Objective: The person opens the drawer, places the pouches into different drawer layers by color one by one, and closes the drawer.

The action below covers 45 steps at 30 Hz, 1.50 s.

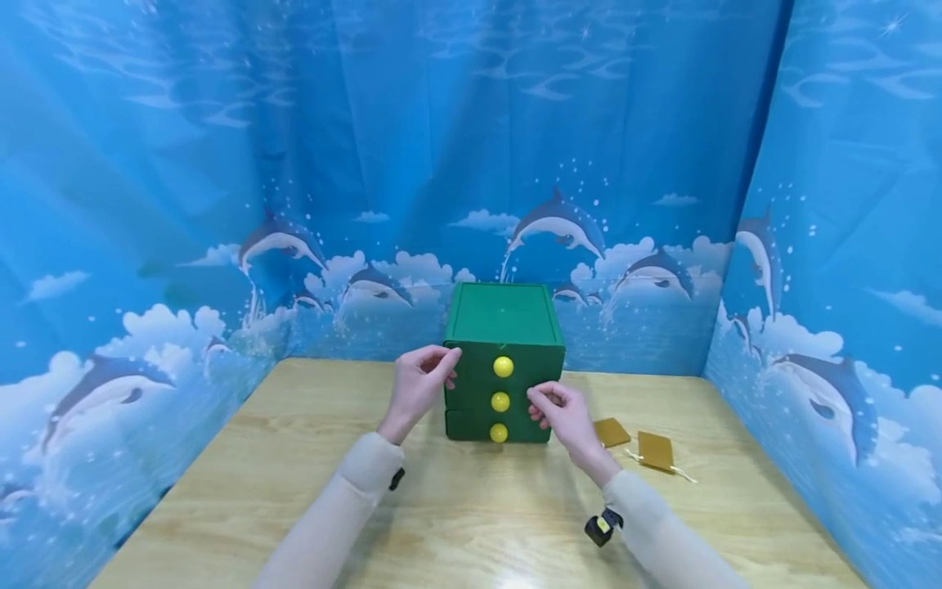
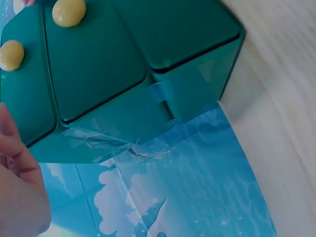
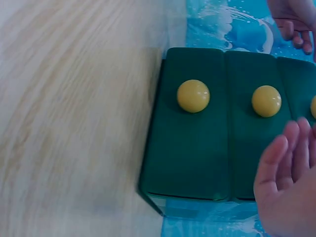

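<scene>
A small green cabinet (image 1: pixel 504 315) with three drawers stands on the table, its front towards me. Each drawer has a round yellow knob; the top knob (image 1: pixel 504 366) sits near the upper edge. Beside the cabinet's upper left front corner is my left hand (image 1: pixel 419 383), its fingers loosely bent and holding nothing. My right hand (image 1: pixel 562 415) hovers by the right part of the front, level with the middle knob (image 1: pixel 500 402). In the right wrist view the right hand's fingers (image 3: pixel 271 170) are fairly straight, with nothing in them.
Two small brown drawstring pouches, a nearer pouch (image 1: pixel 655 451) and a farther pouch (image 1: pixel 612 431), lie right of the cabinet. A wooden table (image 1: pixel 243 483) carries everything. Blue dolphin-print curtains (image 1: pixel 383 164) enclose the back and sides. Clear tape (image 2: pixel 94 138) runs along the cabinet's side.
</scene>
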{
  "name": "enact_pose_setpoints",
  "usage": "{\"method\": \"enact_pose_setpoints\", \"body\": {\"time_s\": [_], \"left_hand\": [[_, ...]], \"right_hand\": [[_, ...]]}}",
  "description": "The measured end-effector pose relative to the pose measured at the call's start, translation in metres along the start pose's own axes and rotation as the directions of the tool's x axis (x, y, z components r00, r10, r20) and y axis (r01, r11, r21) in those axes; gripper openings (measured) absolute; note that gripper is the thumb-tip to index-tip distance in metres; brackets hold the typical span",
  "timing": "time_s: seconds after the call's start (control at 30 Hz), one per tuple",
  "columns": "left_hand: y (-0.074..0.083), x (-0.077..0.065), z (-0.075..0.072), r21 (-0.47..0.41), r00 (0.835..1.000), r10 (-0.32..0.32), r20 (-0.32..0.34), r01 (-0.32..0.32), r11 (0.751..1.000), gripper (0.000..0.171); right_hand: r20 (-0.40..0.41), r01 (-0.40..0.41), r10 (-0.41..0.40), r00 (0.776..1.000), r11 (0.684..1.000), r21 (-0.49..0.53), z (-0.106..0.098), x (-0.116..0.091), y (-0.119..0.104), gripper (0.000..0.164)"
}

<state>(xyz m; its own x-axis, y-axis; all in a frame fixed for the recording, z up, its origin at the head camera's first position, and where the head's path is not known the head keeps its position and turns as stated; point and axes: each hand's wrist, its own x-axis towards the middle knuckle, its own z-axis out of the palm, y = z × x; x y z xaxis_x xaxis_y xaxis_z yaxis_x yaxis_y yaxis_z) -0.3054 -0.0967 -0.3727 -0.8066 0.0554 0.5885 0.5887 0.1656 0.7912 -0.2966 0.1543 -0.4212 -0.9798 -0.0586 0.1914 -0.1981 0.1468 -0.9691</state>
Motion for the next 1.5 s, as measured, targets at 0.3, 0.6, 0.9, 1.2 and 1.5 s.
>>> {"method": "enact_pose_setpoints", "body": {"time_s": [0.3, 0.6, 0.9, 1.2, 1.5], "left_hand": [[-0.018, 0.013, 0.000, 0.089, 0.978, 0.049, -0.204, -0.032, 0.995, 0.024], [-0.019, 0.023, 0.003, 0.160, 0.990, 0.013, -0.142, 0.010, 0.987, 0.029], [-0.020, 0.032, -0.003, 0.117, 0.991, -0.113, -0.070, 0.121, 0.986, 0.031], [-0.024, 0.038, -0.009, 0.038, 0.976, -0.207, 0.074, 0.204, 0.978, 0.035], [-0.023, 0.042, -0.016, 0.036, 0.965, -0.193, 0.177, 0.190, 0.981, 0.039]], "right_hand": [[0.316, 0.024, 0.056, 0.947, 0.970, -0.243, 0.006, -0.001, 0.018, 0.029], [0.360, 0.056, 0.081, 0.929, 0.933, -0.354, 0.010, 0.002, 0.020, 0.025], [0.476, 0.105, 0.098, 0.874, 0.918, -0.382, 0.008, 0.009, 0.026, 0.028], [0.533, 0.131, 0.122, 0.837, 0.901, -0.413, 0.007, 0.013, 0.032, 0.027], [0.541, 0.219, 0.081, 0.837, 0.857, -0.466, 0.012, 0.017, 0.035, 0.030]]}}
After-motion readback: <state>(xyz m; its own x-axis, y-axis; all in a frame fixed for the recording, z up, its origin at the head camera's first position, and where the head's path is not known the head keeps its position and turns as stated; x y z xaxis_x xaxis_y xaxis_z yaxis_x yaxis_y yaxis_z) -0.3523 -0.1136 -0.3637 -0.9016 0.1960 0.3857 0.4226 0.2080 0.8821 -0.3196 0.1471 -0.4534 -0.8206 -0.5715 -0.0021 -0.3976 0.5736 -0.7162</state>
